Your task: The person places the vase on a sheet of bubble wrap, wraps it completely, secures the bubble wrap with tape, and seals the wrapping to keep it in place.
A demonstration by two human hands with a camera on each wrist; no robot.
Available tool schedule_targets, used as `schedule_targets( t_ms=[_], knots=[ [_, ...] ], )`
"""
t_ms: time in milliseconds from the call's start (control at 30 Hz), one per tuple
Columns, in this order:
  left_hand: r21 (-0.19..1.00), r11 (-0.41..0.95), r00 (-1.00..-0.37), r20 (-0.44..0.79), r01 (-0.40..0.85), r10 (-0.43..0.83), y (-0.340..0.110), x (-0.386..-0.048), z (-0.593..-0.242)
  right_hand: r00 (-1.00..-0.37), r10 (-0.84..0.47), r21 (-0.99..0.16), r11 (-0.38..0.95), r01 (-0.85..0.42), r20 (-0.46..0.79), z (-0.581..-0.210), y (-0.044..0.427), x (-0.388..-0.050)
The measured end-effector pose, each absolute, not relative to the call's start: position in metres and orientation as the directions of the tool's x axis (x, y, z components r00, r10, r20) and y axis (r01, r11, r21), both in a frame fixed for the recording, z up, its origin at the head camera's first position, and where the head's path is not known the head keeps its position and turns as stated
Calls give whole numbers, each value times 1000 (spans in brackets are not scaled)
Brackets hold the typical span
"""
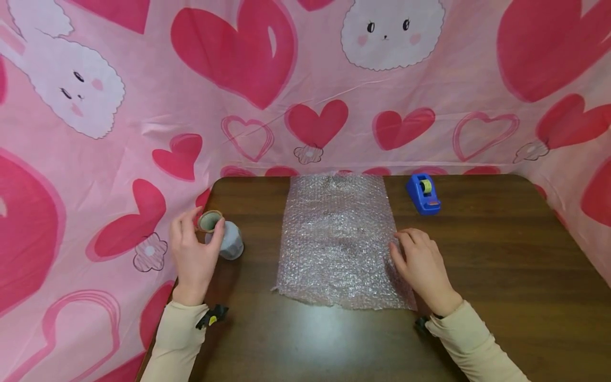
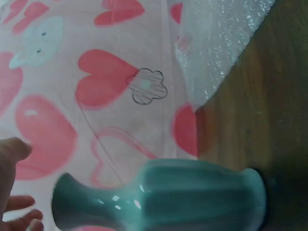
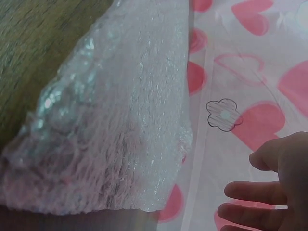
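Observation:
A grey-green ceramic vase (image 1: 231, 241) with a flared mouth and faceted body stands upright at the left of the table. My left hand (image 1: 194, 249) is at its mouth, thumb and fingers spread on either side of the rim. The left wrist view shows a gap between those fingers (image 2: 21, 219) and the vase (image 2: 192, 195). A sheet of clear bubble wrap (image 1: 336, 244) lies flat in the middle of the table. Over its right edge hovers my right hand (image 1: 422, 262), fingers loosely bent and holding nothing; the right wrist view shows them apart from the bubble wrap (image 3: 110, 139).
A blue tape dispenser (image 1: 422, 195) with a roll of tape stands at the back right of the brown wooden table (image 1: 515, 265). Pink cloth (image 1: 315, 69) with hearts and rabbit faces hangs behind the table and along its sides.

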State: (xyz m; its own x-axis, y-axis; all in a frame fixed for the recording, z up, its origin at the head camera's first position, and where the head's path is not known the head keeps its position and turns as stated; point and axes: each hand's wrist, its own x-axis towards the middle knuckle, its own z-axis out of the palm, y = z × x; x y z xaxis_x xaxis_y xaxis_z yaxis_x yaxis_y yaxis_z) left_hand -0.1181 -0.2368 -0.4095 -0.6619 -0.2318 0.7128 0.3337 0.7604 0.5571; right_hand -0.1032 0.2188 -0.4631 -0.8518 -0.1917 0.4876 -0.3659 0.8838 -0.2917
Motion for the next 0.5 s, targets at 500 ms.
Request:
schedule_targets(
  t_ms=[500],
  knots=[
    [763, 644, -858, 365, 53, -362, -252, -130, -434, -869, -180, -312, 884, -348, 461, -464, 222, -105]
  ],
)
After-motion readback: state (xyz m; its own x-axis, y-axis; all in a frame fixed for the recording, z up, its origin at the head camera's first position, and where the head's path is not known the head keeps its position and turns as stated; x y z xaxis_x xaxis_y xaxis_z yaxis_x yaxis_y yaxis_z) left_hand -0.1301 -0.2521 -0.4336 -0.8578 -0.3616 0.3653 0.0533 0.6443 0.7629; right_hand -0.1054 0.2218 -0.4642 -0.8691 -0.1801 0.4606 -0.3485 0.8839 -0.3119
